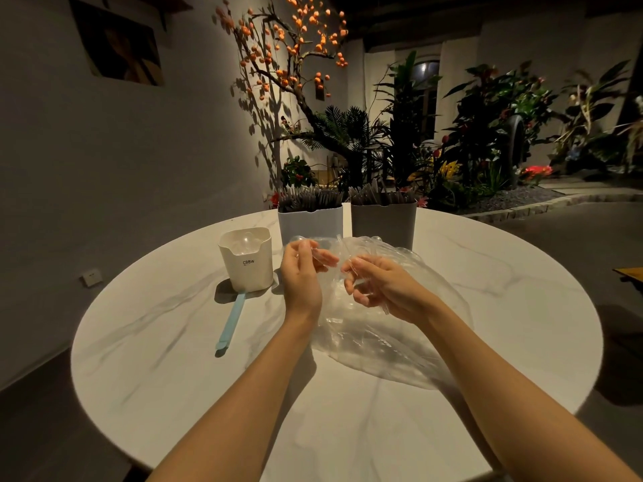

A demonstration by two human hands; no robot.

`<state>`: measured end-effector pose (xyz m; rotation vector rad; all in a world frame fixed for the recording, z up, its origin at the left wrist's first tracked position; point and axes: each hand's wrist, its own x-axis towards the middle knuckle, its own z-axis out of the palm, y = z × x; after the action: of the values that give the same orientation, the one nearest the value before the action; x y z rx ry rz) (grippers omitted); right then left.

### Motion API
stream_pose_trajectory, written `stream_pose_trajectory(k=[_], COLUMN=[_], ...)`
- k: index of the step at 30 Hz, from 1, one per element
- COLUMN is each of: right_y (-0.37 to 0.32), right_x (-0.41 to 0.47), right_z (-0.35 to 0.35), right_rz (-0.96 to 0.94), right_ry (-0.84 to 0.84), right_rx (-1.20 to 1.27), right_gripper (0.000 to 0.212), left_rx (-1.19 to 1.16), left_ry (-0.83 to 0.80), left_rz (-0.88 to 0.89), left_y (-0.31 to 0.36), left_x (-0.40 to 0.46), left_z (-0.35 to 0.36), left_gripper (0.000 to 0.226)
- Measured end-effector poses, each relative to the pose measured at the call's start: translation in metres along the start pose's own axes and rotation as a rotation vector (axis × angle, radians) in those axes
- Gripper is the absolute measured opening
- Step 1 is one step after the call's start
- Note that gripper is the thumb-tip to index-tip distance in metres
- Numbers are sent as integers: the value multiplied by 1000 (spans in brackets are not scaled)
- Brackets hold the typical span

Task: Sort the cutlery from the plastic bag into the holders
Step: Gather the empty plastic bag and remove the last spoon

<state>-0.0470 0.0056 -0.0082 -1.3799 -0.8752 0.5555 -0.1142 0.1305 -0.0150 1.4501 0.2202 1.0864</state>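
A clear plastic bag (pixel 389 339) full of transparent cutlery lies on the round marble table (pixel 174 360). My left hand (pixel 301 273) holds a few clear pieces, apparently spoons, above the bag's left side. My right hand (pixel 379 287) grips several clear cutlery pieces over the bag, fingers curled round them. A cream holder (pixel 247 262) marked CRBW stands left of my hands with clear spoons inside. Behind are a white holder (pixel 309 222) and a grey holder (pixel 382 222), both packed with dark cutlery.
A light blue flat stick (pixel 231 320) lies on the table in front of the cream holder. Plants and an orange-fruited tree (pixel 295 46) stand beyond the far table edge. A dark floor drops away on both sides of the table.
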Motion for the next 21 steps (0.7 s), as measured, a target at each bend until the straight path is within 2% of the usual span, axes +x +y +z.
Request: stream_pose_trajectory(k=[12, 21], right_y=[1, 0], right_x=[-1, 0], right_z=[7, 6], right_rz=[-54, -15], right_ry=[-82, -8], right_rx=[26, -25], right_gripper=[35, 27], left_rx=[-156, 11], left_ry=[-386, -105], left_rz=[-224, -122], left_y=[4, 2], left_x=[-7, -7], left_z=[1, 2], left_gripper=[28, 19])
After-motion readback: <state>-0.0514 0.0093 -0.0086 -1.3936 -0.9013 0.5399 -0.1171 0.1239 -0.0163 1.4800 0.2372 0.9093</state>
